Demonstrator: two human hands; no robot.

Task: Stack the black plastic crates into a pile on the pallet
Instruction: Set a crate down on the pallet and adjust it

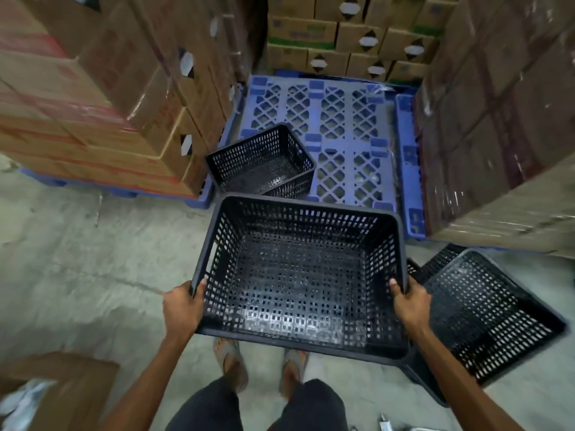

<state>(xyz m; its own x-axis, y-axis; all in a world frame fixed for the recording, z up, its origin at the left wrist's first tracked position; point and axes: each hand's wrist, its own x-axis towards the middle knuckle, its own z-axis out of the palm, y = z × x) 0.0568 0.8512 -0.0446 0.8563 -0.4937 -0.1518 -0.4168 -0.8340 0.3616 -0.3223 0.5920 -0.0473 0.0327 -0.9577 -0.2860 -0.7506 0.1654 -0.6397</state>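
I hold a large black perforated crate (298, 275) level in front of me, above the floor. My left hand (182, 307) grips its left rim and my right hand (410, 303) grips its right rim. A smaller-looking black crate (261, 161) sits empty on the near left corner of the blue plastic pallet (339, 126), turned at an angle. Another black crate (485, 312) lies tilted on the floor at my right, partly behind the held crate.
Tall stacks of cardboard boxes (102, 98) stand on the left, wrapped stacks (504, 126) on the right, more cartons (357, 35) behind the pallet. A cardboard box (59, 390) sits on the concrete floor (93, 259) at lower left. My feet (230, 362) are below the crate.
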